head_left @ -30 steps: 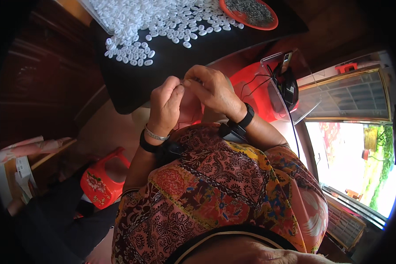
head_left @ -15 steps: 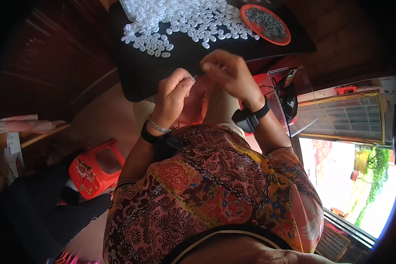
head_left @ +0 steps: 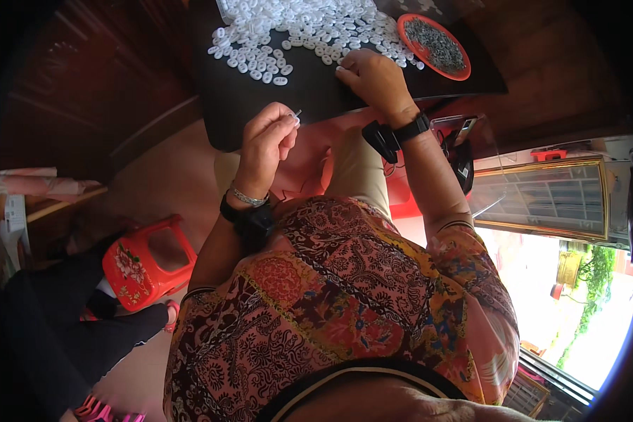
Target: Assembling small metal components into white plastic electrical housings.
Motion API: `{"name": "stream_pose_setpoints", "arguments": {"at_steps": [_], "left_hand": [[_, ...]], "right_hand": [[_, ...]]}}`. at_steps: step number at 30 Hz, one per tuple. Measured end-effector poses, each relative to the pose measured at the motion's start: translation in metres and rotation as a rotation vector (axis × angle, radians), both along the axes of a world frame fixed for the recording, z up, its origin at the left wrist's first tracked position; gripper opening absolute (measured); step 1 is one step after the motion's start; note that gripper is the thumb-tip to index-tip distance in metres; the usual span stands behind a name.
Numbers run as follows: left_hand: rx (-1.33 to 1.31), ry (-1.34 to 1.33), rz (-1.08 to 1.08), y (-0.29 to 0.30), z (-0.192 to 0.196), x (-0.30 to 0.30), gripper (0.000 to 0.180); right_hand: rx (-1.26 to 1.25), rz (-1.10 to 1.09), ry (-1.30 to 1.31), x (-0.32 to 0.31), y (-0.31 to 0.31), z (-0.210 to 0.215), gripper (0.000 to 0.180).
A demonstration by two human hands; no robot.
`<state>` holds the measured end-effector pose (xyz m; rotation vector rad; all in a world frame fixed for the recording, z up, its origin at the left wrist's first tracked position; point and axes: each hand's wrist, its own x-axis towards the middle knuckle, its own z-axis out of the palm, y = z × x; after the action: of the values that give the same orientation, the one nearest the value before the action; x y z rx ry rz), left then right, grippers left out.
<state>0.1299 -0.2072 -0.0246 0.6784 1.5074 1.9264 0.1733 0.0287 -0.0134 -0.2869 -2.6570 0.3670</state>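
My left hand (head_left: 264, 148), held in front of the table's near edge, pinches a small white oval plastic piece (head_left: 296, 121). A short thin pin-like bit sticks up from that piece. Over the black table (head_left: 302, 88), my right hand (head_left: 378, 81) has its thumb and fingers closed at another white oval piece, at the near side of a large spread of such pieces (head_left: 260, 56). The fingers partly cover that piece. Each loose piece shows small dark marks or holes. To the right of my right hand stands an orange-red plate (head_left: 464, 73) filled with small grey metal-looking parts.
A clear plastic holder (head_left: 482, 130) with a dark device stands right of my knees. At the left is a red flowered stool (head_left: 130, 274), beside another person's dark-clad leg (head_left: 63, 330). A bright doorway (head_left: 548, 302) lies at the right.
My right hand has moved away from my left hand, forward onto the table at the white pieces. My left hand has shifted slightly left, still pinching its piece. The view has tilted a little.
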Motion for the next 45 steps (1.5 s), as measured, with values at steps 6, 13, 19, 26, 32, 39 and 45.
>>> {"name": "stream_pose_setpoints", "arguments": {"at_steps": [6,13,19,26,32,39,45], "left_hand": [[-0.014,-0.013,-0.015,0.001,-0.001,0.000,0.018],[-0.021,-0.012,-0.036,0.004,-0.003,0.005,0.018],[0.018,-0.065,0.026,0.009,0.004,0.010,0.017],[0.032,-0.052,0.029,0.014,0.016,0.018,0.017],[0.006,-0.017,-0.011,0.014,0.018,0.018,0.016],[0.046,-0.026,0.020,0.020,0.017,0.022,0.017],[0.104,-0.029,0.024,0.017,0.015,0.020,0.017]], "right_hand": [[-0.107,0.044,-0.020,0.002,-0.003,0.002,0.017],[0.016,0.191,0.202,0.016,-0.014,-0.001,0.022],[-1.149,0.334,0.216,0.037,-0.045,-0.002,0.018],[-1.670,0.452,0.180,0.051,-0.052,-0.017,0.018],[-1.851,0.570,0.175,0.051,-0.052,-0.023,0.014],[-1.889,0.413,0.262,0.042,-0.070,-0.021,0.012],[-1.798,0.352,0.196,0.048,-0.078,-0.012,0.010]]}}
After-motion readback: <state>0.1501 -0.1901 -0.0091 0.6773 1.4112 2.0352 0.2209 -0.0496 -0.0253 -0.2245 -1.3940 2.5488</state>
